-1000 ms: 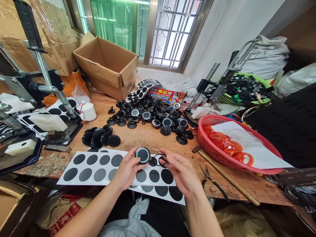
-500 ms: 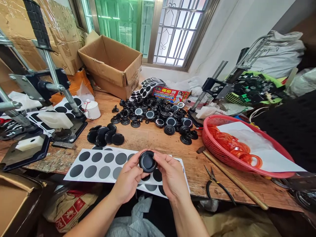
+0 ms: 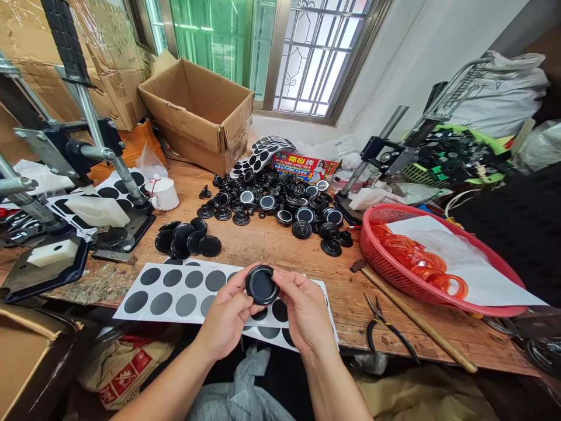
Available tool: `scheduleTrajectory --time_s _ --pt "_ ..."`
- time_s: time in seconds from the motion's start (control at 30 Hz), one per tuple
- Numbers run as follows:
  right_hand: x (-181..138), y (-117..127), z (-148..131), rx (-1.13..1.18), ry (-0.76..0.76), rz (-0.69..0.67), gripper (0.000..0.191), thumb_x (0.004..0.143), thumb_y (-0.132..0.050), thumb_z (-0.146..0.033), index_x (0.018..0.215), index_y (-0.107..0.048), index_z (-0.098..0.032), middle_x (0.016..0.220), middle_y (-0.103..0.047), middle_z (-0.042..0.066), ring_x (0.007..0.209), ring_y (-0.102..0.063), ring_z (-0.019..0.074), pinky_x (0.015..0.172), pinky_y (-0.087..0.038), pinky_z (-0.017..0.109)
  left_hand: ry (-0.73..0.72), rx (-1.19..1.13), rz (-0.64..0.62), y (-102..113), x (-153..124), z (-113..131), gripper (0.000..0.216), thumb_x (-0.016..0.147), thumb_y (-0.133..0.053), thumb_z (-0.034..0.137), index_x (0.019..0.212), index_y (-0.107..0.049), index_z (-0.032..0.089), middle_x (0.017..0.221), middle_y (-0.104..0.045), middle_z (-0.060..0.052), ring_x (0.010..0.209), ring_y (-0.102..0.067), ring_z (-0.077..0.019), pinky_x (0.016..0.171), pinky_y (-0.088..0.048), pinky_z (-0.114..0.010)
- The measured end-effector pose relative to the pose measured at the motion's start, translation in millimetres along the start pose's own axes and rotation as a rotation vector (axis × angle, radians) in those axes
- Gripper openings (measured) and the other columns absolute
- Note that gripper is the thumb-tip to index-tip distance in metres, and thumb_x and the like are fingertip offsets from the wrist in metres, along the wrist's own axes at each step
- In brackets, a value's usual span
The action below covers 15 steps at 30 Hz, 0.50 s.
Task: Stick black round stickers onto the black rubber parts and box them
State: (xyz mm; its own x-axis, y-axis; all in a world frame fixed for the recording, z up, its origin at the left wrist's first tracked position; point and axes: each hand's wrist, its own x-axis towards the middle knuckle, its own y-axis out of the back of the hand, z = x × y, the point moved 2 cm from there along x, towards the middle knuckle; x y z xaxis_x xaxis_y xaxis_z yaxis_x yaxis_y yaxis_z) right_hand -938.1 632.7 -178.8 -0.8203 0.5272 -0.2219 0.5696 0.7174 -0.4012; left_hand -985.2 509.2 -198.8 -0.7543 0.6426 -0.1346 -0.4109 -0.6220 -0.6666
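A round black cap (image 3: 262, 285) with a raised rim and a flat dark centre is held between both hands. My left hand (image 3: 228, 316) grips its left edge between thumb and fingers. On the other side, my right hand (image 3: 302, 310) pinches the right edge, thumb on the rim. Beneath the hands lie white sheets of round black stickers (image 3: 175, 292), partly covered by them. A small group of smooth black discs (image 3: 186, 238) rests behind the sheets, to the left. Farther back spreads a heap of black ridged caps (image 3: 280, 202), some with pale rings.
Hand presses stand at left (image 3: 100, 152) and right (image 3: 377, 152). A red basket (image 3: 372, 257) holds orange rings. A hammer (image 3: 416, 316) and pliers (image 3: 385, 327) lie at the right front. A white mug (image 3: 165, 194) and an open cardboard box (image 3: 193, 123) are behind.
The cap tilts very slightly between my fingers, and the light patch on its centre has faded. Both hands keep their hold almost in place. The view has shifted a little.
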Motion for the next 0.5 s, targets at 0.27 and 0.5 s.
scheduleTrajectory --time_s 0.27,0.5 --pt "2.2 -0.2 -1.7 0.015 0.002 0.002 0.015 0.064 -0.081 -0.031 0.067 -0.074 -0.018 0.085 -0.075 0.007 0.086 -0.065 0.0206 0.084 -0.047 0.034 -0.004 0.019 -0.023 1.1 1.5 -0.5 0.048 0.077 -0.057 0.009 0.121 -0.063 0.025 0.132 -0.060 -0.006 0.113 -0.059 -0.0264 0.089 -0.054 -0.036" --pt "2.0 -0.8 -1.0 0.018 0.009 -0.004 0.015 0.066 -0.081 -0.030 0.067 -0.074 -0.017 0.085 -0.075 0.007 0.088 -0.064 0.0205 0.088 -0.046 0.034 -0.008 0.034 -0.023 -2.4 0.8 1.9 0.043 0.082 -0.056 0.011 0.123 -0.061 0.025 0.132 -0.060 -0.007 0.115 -0.058 -0.0250 0.088 -0.053 -0.034"
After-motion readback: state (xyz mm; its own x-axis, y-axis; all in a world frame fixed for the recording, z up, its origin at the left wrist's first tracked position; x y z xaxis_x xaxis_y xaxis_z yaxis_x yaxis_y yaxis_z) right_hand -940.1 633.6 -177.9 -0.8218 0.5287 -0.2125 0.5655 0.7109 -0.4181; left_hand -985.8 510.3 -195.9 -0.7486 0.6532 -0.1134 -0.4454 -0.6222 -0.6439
